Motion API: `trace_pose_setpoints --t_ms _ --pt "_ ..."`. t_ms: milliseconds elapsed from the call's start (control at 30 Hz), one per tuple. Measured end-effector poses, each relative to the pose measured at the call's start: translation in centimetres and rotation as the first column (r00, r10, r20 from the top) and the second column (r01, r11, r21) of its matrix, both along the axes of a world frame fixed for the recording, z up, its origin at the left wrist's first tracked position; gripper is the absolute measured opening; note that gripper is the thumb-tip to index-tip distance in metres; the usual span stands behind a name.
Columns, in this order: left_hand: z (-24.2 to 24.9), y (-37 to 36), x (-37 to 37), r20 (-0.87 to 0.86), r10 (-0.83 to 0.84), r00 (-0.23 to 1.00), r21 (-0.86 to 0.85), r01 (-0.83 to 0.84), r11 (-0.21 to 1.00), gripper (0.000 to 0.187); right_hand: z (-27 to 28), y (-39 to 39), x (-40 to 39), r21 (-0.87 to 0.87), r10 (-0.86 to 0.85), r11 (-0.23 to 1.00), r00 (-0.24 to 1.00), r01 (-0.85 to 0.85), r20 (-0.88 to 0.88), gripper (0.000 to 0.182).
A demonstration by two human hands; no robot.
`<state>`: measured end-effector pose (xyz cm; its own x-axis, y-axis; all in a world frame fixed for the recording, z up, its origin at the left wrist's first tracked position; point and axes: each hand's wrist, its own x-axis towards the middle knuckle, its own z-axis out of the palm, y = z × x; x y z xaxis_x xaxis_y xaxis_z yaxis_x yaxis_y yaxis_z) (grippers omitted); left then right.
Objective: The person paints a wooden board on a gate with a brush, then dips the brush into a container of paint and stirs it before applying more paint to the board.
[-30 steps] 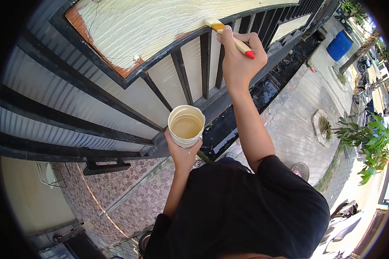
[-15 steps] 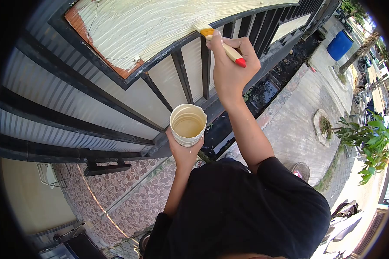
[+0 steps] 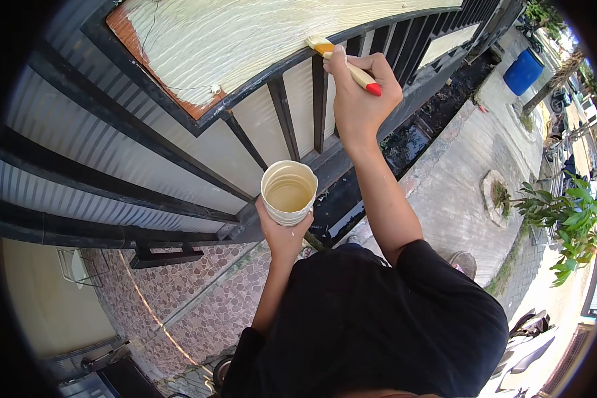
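Note:
Cream paint covers most of a wood-grained board (image 3: 225,46), with reddish brown showing along its left edge. My right hand (image 3: 365,93) grips a paintbrush (image 3: 361,77) with a pale handle and red tip; its bristles touch the board's lower edge. Below the board, my left hand (image 3: 284,237) holds a cream paint cup (image 3: 289,192) upright from beneath, with some pale liquid inside. The black metal frame (image 3: 245,99) runs around the board, close to the brush.
Black fence bars (image 3: 282,119) fan out below the board. A dark ditch (image 3: 411,142) runs beside the fence, next to a concrete path (image 3: 451,172). Farther off are a blue barrel (image 3: 523,71) and a leafy plant (image 3: 567,219). Patterned paving (image 3: 205,292) lies at lower left.
My right hand and the brush have moved slightly to the right in view. The board and fence have also shifted slightly right. The left hand and cup look nearly unchanged.

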<state>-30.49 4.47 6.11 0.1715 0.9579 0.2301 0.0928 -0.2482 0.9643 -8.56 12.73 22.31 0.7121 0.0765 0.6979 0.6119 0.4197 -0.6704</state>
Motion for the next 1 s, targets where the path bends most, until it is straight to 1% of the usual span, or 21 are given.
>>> trace_pose_setpoints --t_ms 67,100,133,200,233,300,333,400,500,600,633,667,733,767,800,867,900,967,1000 --pt "0.0 0.1 0.0 -0.011 0.001 1.000 0.004 -0.001 1.000 0.089 0.1 0.3 -1.3 -0.062 0.053 0.997 0.998 -0.051 0.036 0.031" --pt "0.0 0.1 -0.1 -0.020 -0.015 1.000 -0.012 0.015 1.000 0.090 0.3 0.3 -2.3 -0.054 0.099 0.994 0.994 -0.096 0.047 0.031" --pt "-0.1 0.1 -0.1 -0.028 -0.033 0.999 -0.027 0.032 0.999 0.092 0.8 -0.4 -3.4 -0.099 0.093 0.991 0.993 -0.085 0.078 0.030" --pt "0.3 0.1 0.0 -0.029 -0.043 0.999 -0.032 0.042 0.999 0.092 0.5 -1.0 -4.4 -0.100 0.205 0.975 0.977 -0.199 0.056 0.030" --pt "0.4 0.0 0.0 -0.029 -0.046 0.999 -0.039 0.045 0.998 0.092 0.4 -1.1 -4.1 -0.100 0.203 0.975 0.978 -0.197 0.056 0.030" --pt "0.2 0.0 0.0 -0.033 -0.042 0.999 -0.026 0.041 0.999 0.092 0.2 -1.5 -3.2 -0.048 0.143 0.989 0.990 -0.141 0.021 0.030" --pt "0.1 0.0 -0.1 -0.037 -0.036 0.999 -0.013 0.035 0.999 0.092 0.4 -1.5 -2.3 -0.018 0.072 0.997 0.996 -0.071 0.045 0.030" --pt "0.0 0.0 -0.3 -0.035 -0.029 0.999 -0.004 0.029 1.000 0.092 -0.4 -0.6 -0.1 -0.023 -0.032 0.999 0.999 0.033 0.038 0.030" --pt "0.0 -0.1 -0.5 -0.042 -0.029 0.999 -0.005 0.029 1.000 0.091 0.0 0.3 -0.7 -0.035 0.010 0.999 0.999 -0.009 0.033 0.030" --pt "-0.1 0.1 -0.3 -0.028 -0.036 0.999 -0.032 0.035 0.999 0.090 1.0 -0.9 -4.4 -0.100 0.100 0.991 0.987 -0.088 0.123 0.029" --pt "-0.1 0.1 -0.3 -0.006 -0.036 0.999 -0.053 0.036 0.998 0.089 0.4 -1.0 -4.7 -0.092 0.171 0.983 0.974 -0.158 0.148 0.026" --pt "-0.2 0.2 -0.4 -0.005 -0.039 0.999 -0.050 0.039 0.998 0.089 0.2 -1.1 -4.3 -0.090 0.167 0.984 0.975 -0.155 0.149 0.026" --pt "-0.2 0.3 -0.7 -0.016 -0.039 0.999 -0.025 0.038 0.999 0.088 0.2 -1.7 -2.3 0.051 0.158 0.986 0.987 -0.158 0.006 0.023" --pt "-0.2 0.3 -0.8 -0.012 -0.035 0.999 -0.025 0.035 0.999 0.088 0.6 -2.1 -1.0 0.042 0.075 0.996 0.997 -0.076 0.013 0.020" --pt "-0.2 0.3 -0.8 0.001 -0.024 1.000 -0.008 0.024 1.000 0.086 0.8 -1.7 0.7 0.088 -0.013 0.996 0.999 0.010 0.034 0.019" --pt "-0.2 0.3 -0.8 0.012 -0.016 1.000 0.008 0.016 1.000 0.085 0.8 -1.4 3.6 -0.010 -0.186 0.982 0.973 0.189 0.135 0.015" --pt "-0.3 0.3 -0.7 0.005 -0.014 1.000 0.002 0.014 1.000 0.085 0.8 -0.5 4.3 -0.010 -0.190 0.981 0.973 0.193 0.134 0.015" --pt "-0.4 0.2 -0.6 -0.007 -0.018 1.000 -0.005 0.018 1.000 0.085 0.5 1.1 4.8 0.034 -0.202 0.979 0.956 0.200 0.214 0.013" --pt "-0.3 0.2 -0.5 0.000 -0.027 1.000 -0.001 0.027 1.000 0.085 0.8 1.1 3.7 -0.012 -0.155 0.987 0.962 0.162 0.226 0.012"
